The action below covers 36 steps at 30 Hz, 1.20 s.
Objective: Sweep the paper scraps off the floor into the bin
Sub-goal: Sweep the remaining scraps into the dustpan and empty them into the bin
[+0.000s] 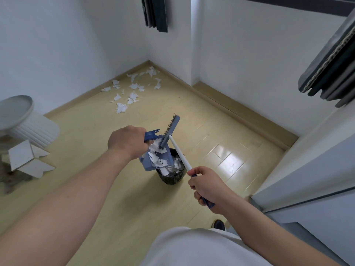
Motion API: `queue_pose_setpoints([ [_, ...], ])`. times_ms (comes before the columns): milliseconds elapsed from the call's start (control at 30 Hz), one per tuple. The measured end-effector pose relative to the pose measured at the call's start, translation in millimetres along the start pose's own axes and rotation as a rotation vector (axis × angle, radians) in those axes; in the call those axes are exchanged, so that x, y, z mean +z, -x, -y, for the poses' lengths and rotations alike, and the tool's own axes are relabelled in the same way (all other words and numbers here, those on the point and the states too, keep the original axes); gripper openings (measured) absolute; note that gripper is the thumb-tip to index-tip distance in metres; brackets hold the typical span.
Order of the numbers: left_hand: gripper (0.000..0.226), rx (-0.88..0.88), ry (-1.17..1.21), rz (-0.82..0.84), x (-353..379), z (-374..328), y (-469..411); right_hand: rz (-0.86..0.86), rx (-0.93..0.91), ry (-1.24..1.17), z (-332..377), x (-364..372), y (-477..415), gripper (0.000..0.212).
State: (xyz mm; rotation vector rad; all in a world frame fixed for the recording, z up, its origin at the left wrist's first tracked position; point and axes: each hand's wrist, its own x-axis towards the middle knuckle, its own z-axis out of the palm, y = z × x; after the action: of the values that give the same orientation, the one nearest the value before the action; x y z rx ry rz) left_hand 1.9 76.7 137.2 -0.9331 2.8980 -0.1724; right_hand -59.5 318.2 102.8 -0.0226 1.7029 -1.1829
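1. Grips with the left hand (125, 140) the handle of a blue plastic dustpan (147, 166), fingers curled tight around it, tilting the ridged tray steeply over the bin (172, 179).
2. Clasps with the right hand (206, 186) the blue grip at the end of a broom (180, 153); slim white shaft runs up to a flat blue head with stiff dark bristles, set against the paper at the dustpan's upper end.
3. Shows torn white paper in the tray and more piled inside the small round bin, lined with a glossy black bag and standing on the floor (134, 198) directly under the dustpan.
4. Finds a scatter of jagged white paper scraps (132, 91) lying in the far corner, well apart from the bin, on pale, glossy wood-look planks.
5. Frames at left a white ribbed stool (32, 129) with a round dished top beside an open white cardboard box (26, 158); at right, dark pleated curtains (330, 64) against plain white walls.
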Motion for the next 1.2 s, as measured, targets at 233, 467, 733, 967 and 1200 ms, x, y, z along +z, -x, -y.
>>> queue_pose_setpoints([
  [233,0.028,-0.004,-0.01,0.012,0,-1,4,-0.013,0.035,0.015,-4,1,-16,0.027],
  [467,0.03,-0.027,-0.007,0.023,3,4,3,-0.037,0.084,0.062,-12,-6,-18,0.03],
  [733,0.032,-0.024,-0.007,0.022,8,5,-1,-0.03,0.067,0.118,1,-14,-4,0.027],
  [967,0.031,-0.006,-0.003,0.011,8,5,-3,0.014,0.028,-0.05,11,-7,-1,0.025],
  [1200,0.026,-0.002,0.01,0.005,4,0,-3,0.019,0.047,-0.101,4,4,-15,0.025],
])
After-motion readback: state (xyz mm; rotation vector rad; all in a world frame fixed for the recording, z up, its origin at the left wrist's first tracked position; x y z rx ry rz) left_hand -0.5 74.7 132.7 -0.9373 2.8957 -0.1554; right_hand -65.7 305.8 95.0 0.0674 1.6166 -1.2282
